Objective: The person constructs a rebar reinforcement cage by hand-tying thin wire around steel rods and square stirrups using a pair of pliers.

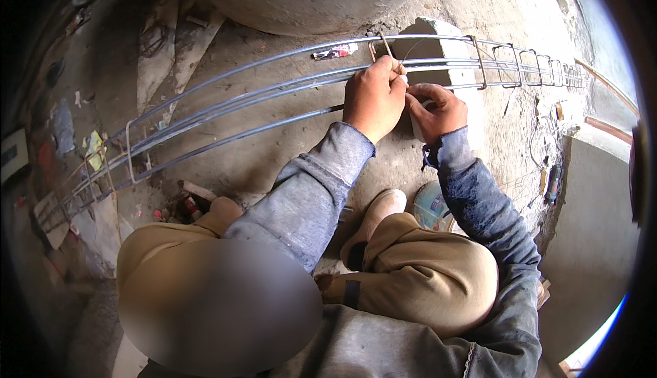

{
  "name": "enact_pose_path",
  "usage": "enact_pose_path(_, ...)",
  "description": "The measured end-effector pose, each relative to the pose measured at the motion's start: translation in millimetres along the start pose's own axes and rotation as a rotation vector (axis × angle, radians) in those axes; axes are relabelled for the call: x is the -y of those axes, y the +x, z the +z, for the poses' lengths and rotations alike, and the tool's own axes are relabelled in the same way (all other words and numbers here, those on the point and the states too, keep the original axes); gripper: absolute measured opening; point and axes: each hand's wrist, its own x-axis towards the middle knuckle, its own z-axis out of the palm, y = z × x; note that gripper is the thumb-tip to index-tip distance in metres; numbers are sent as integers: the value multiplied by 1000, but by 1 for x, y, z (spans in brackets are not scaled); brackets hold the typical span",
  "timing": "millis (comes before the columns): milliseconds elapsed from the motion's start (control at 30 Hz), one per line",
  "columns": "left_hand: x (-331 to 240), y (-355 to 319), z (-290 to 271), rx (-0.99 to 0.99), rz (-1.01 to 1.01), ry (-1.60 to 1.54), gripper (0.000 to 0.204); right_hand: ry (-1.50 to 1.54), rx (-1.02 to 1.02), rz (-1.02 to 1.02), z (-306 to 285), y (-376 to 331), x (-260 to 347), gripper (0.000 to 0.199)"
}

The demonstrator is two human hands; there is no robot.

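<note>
Seemingly, both hands, left hand (373, 97) and right hand (436, 111), grip the rebar cage (274, 83).

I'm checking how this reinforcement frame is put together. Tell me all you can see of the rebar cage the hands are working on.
The rebar cage is a long, narrow frame of several grey steel bars running side by side, left to right, above a dusty concrete floor. Thin rectangular stirrups loop around the bars, crowded at the far right, with one near the left end. It passes over a pale concrete block. The left hand grips it at a stirrup; the right hand is close beside.
</note>
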Motion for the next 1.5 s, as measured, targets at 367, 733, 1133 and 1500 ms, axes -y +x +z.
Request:
enact_pose_path(367,-1,0,-1,11,-8,-3,7,-108,-56,-89,7,1,2,16)
enact_pose_path(733,-1,-9,1,-124,10,30,2,-16,-114,-56,15,-7,-7,15)
enact_pose_path(1133,27,-67,2,-159,468,117,17,44,129,170,5,4,-20,25)
enact_pose_path(1500,29,-95,19,-60,320,98,26,271,327,407,-6,18,-12,19)
